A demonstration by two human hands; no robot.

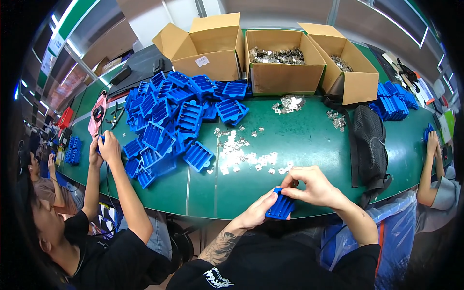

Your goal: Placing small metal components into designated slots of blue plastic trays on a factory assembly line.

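Observation:
A blue plastic battery holder (279, 209) with several long slots is held just over the near edge of the green table. My left hand (256, 211) grips it along its left side, thumb near its upper corner. At its far end the fingers of my right hand (309, 187) are pinched together, touching the holder's edge; whatever sits between the fingertips is too hidden to make out. Small shiny metal contact pieces (234, 151) lie scattered on the table just beyond my hands. To their left rises a big heap of blue battery holders (166, 116).
Three open cardboard boxes (285, 79) stand at the back; metal pieces show in two. A black bag (369, 140) lies on the right, near stacked blue holders (394, 101). On the left a co-worker (72, 237) handles a blue piece; another person's hands (432, 142) work far right.

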